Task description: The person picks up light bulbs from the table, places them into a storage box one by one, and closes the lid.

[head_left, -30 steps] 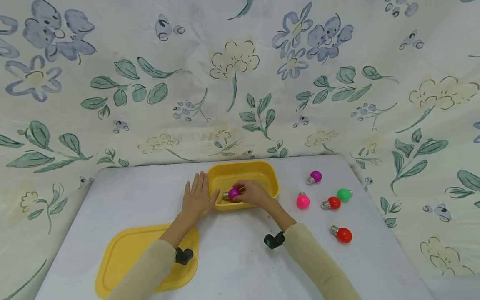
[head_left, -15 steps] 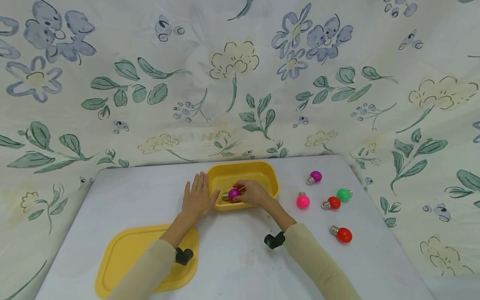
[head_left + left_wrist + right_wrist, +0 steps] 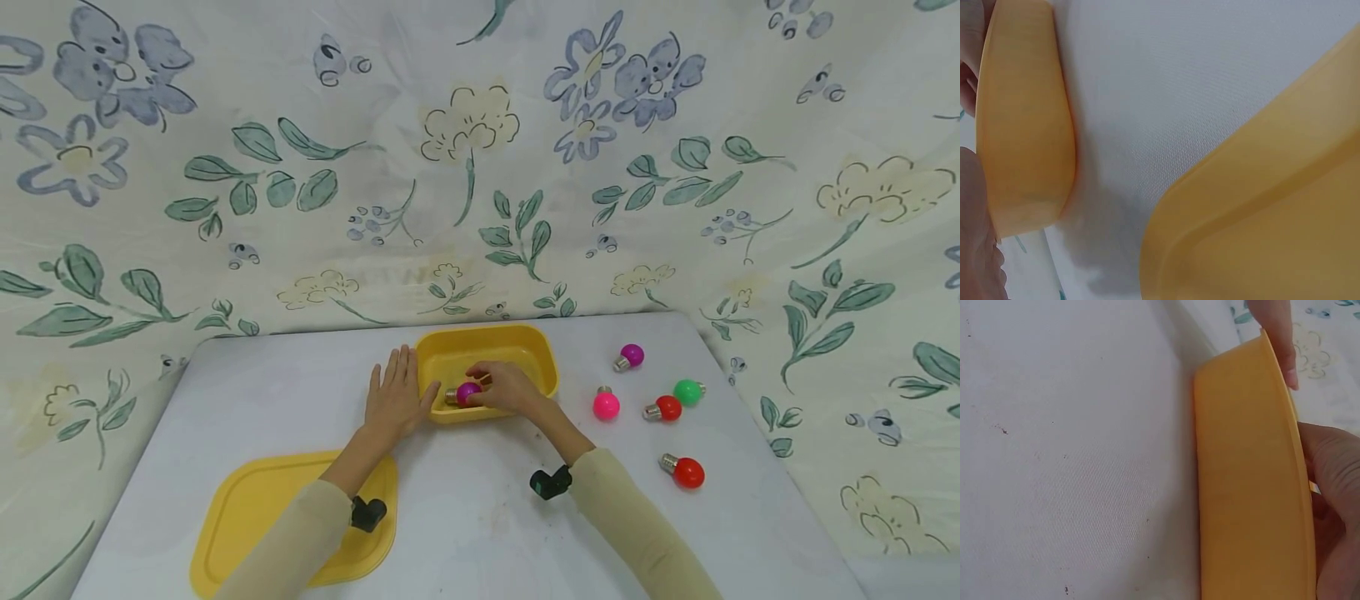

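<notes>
Purple bulb pinched by my right hand inside the yellow tray

My right thumb and fingers curl round the bulb's globe, low in the tray near the side closest to me, its metal base pointing toward my left hand. That left hand lies spread along the tray's outer wall, fingers straight, thumb by the near corner. To the right of my pinch, out on the white table, a pink bulb lies nearest, a second purple bulb beyond it; farther right are a red bulb with a green bulb just beside it, and another red bulb closer to me. Beneath my left forearm rests a flat yellow panel
</notes>
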Demonstrator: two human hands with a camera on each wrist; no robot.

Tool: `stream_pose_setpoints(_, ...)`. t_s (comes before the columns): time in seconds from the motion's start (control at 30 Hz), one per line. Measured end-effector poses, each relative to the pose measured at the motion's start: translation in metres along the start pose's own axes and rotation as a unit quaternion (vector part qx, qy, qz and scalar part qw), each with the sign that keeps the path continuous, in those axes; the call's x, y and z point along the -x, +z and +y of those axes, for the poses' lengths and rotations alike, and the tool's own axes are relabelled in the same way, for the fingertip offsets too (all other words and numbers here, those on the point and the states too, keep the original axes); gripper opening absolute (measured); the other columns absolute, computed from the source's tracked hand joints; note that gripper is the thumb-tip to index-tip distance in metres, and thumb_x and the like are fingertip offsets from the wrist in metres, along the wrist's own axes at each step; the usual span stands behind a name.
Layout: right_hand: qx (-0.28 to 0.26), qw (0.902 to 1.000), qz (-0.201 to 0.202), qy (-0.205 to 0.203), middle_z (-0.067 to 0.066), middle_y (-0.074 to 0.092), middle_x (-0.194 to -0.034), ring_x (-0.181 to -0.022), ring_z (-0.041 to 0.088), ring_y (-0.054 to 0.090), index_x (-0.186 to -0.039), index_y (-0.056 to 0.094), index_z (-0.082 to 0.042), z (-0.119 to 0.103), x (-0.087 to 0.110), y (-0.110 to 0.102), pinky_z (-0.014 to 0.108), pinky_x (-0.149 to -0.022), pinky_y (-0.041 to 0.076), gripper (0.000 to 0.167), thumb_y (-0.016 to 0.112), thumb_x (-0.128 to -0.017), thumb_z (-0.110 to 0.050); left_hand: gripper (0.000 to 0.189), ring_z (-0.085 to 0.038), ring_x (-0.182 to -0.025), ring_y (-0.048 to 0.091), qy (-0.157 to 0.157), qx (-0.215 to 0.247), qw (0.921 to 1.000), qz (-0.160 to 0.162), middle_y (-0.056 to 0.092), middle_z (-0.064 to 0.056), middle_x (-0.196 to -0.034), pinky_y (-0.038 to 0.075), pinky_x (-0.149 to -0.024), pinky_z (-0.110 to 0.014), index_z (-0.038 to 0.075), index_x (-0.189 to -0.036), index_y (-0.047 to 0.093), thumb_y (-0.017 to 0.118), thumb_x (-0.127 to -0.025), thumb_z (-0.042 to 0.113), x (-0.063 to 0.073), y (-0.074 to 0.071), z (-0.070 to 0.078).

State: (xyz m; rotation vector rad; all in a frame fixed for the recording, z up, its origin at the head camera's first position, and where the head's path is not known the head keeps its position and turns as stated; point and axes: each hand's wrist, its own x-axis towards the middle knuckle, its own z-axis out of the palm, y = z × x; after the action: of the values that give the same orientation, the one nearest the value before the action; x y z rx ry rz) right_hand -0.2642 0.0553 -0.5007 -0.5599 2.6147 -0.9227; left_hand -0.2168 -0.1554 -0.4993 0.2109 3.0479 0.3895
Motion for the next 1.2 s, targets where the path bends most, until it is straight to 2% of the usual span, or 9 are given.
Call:
stream_pose_setpoints(0.13, -0.004, 1.0000, 0.001, 0.001, 0.005, 0.066, -0.124, -0.113, 0.022, 0.062, -0.129, 0.066, -0.012, -0.001, 0.002, -0.002, 0.030, -0.093, 0.052, 0.043, 0.077, -0.089, -0.023, 0.080, -0.039, -0.150, 0.005, 0.001, -0.001, 1.0000, 0.000, 0.008, -0.026, -0.163, 0.004, -0.118, -0.058, -0.011, -0.155, 0.009, 0.035, -0.106, 0.047, 0.000, -0.001, 0.000)
stream_pose_setpoints(0.47, -0.008, 0.9995, 0.011, -0.029, 0.005, 0.067, -0.124, -0.113, 0.023, 0.063, -0.128, 0.066, -0.009, 0.002, 0.009, -0.010, 0.032, -0.094, 0.052, 0.041, 0.076, -0.091, -0.023, 0.079, -0.039, -0.150, 0.008, 0.004, 0.001, 0.9998, 0.018, 0.011, -0.026, -0.162, 0.006, -0.117, -0.059, -0.012, -0.154, 0.012, 0.037, -0.105, 0.046, -0.001, 0.002, 0.000)
stream_pose_setpoints(0.73, -0.057, 0.9961, 0.044, -0.052, 0.013, 0.065, -0.126, -0.114, 0.027, 0.062, -0.128, 0.064, -0.002, 0.011, 0.025, -0.021, 0.038, -0.098, 0.050, 0.040, 0.071, -0.094, -0.021, 0.080, -0.039, -0.150, 0.008, 0.005, 0.006, 0.9998, 0.020, 0.011, -0.027, -0.162, 0.005, -0.118, -0.058, -0.012, -0.154, 0.012, 0.037, -0.105, 0.046, -0.001, 0.004, -0.001)
stream_pose_setpoints(0.97, -0.075, 0.9876, 0.120, -0.068, 0.013, 0.068, -0.122, -0.113, 0.027, 0.063, -0.125, 0.066, 0.000, 0.024, 0.052, -0.036, 0.039, -0.099, 0.050, 0.034, 0.069, -0.096, -0.017, 0.080, -0.039, -0.150, 0.006, 0.004, 0.006, 0.9999, 0.014, 0.009, -0.026, -0.162, 0.004, -0.118, -0.058, -0.012, -0.154, 0.010, 0.036, -0.105, 0.046, 0.000, 0.003, 0.000)
stream_pose_setpoints(1.1, -0.091, 0.9763, 0.179, -0.080, 0.016, 0.069, -0.118, -0.110, 0.029, 0.065, -0.122, 0.067, 0.003, 0.038, 0.069, -0.044, 0.041, -0.095, 0.052, 0.032, 0.071, -0.094, -0.012, 0.080, -0.039, -0.150, 0.005, 0.004, 0.008, 0.9999, 0.011, 0.008, -0.026, -0.162, 0.002, -0.118, -0.058, -0.011, -0.154, 0.009, 0.036, -0.106, 0.046, 0.000, 0.002, 0.000)
stream_pose_setpoints(1.2, -0.083, 0.9673, 0.230, -0.066, 0.015, 0.070, -0.116, -0.108, 0.030, 0.067, -0.119, 0.068, 0.002, 0.051, 0.081, -0.048, 0.042, -0.092, 0.053, 0.030, 0.072, -0.092, -0.012, 0.080, -0.039, -0.150, 0.005, 0.003, 0.009, 0.9999, 0.010, 0.008, -0.026, -0.162, 0.002, -0.118, -0.058, -0.011, -0.154, 0.009, 0.036, -0.106, 0.046, 0.000, 0.001, 0.000)
